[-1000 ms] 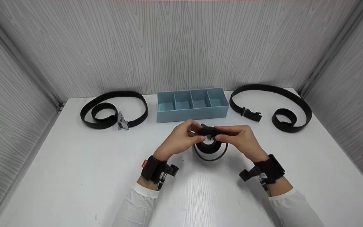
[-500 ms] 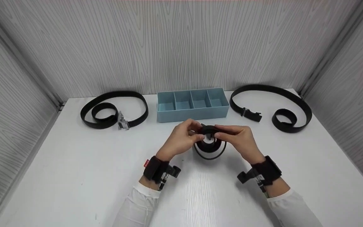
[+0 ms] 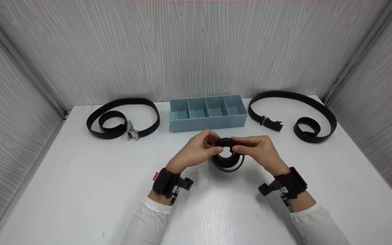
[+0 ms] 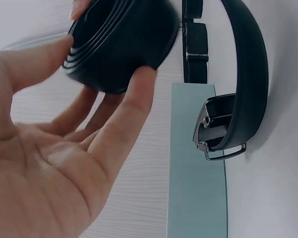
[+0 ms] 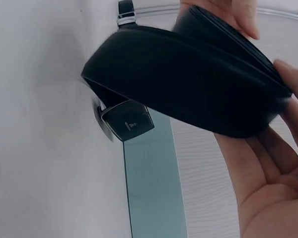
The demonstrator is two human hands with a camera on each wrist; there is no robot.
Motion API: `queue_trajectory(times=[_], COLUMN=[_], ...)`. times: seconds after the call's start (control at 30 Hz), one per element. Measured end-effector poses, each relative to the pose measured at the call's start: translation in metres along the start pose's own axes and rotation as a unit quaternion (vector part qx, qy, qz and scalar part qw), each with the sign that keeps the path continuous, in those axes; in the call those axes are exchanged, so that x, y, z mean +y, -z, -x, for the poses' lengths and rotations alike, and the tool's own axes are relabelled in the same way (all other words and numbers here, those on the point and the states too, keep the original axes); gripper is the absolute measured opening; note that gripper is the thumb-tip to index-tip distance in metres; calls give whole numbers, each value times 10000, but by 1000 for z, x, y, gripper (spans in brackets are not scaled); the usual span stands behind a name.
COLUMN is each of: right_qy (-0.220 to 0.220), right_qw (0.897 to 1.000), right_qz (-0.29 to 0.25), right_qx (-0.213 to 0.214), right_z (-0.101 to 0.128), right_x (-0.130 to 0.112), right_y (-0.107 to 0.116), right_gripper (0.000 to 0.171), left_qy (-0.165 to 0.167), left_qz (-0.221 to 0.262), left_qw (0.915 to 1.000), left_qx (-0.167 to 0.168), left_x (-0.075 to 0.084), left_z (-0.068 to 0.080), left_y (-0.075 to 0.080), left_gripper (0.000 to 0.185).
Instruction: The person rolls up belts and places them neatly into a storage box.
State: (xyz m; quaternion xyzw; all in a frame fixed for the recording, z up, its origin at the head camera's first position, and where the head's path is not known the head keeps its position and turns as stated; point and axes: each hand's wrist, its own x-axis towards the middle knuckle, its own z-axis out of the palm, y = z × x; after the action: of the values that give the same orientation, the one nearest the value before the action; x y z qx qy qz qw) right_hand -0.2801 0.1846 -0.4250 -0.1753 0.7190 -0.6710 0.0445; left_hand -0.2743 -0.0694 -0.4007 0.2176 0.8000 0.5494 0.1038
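Two white sleeves (image 3: pixel 148 221) come in from the near edge of the white table (image 3: pixel 80 190). Each wrist has a black strap with a small camera on it.

A bit farther in, near the middle of the table, both hands meet around a rolled-up black belt (image 3: pixel 228 154). The left hand (image 3: pixel 196 151) holds the roll on its left side, with the thumb and fingers curled around it. The right hand (image 3: pixel 260 149) holds the right side the same way, fingers bent over the top of the roll. The roll sits between the two hands, just above the table, and a loose loop of it hangs down at the near side. In the right wrist view, the belt's dark buckle (image 5: pixel 127 123) pokes out under the roll.

Just behind the hands is a light blue tray (image 3: pixel 208 113) with four little boxes inside.

To the far left lies a black belt with a silver buckle (image 3: pixel 123 117), partly coiled. To the far right lies another black belt (image 3: pixel 293 114) with a black clip, one end rolled up.

Grey wood-look walls (image 3: pixel 196 47) stand at the back and sides.
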Motion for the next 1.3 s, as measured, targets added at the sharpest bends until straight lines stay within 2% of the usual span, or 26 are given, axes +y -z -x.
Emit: queue_trajectory(times=[0.13,0.37,0.5,0.7,0.9,1.0,1.1,1.3], right_qy=[-100,58,111,-65,-491,-579,-486,-85], right_qw=[9999,9974,9965,9985,9981,9970,9983,9970], right_qz=[101,-355,-469,-370,27,63,-109,-515], right_qx=[-79,622,679,394,-360,-499,-304,576], right_z=[0,-1,-1,-2,0,1,1,-1], right_x=[0,6,8,5,0,0,2,9], right_y=[-1,-10,-12,-7,0,0,-3,-15], right_gripper=[38,41,42,40,41,41,41,40], left_qy=[39,98,117,240,238,320,367,345], left_qz=[-151,404,597,560,-25,-91,-29,320], left_qw=[9999,9969,9946,9975,9993,9987,9992,9969], left_qx=[0,666,839,355,-297,-392,-162,627], left_x=[-1,-2,-2,-1,-2,-2,-2,-3], left_z=[0,-2,-3,-2,0,1,0,-4], left_y=[-1,-5,-5,-2,1,0,-1,-4], left_gripper=[32,33,34,34,32,32,31,34])
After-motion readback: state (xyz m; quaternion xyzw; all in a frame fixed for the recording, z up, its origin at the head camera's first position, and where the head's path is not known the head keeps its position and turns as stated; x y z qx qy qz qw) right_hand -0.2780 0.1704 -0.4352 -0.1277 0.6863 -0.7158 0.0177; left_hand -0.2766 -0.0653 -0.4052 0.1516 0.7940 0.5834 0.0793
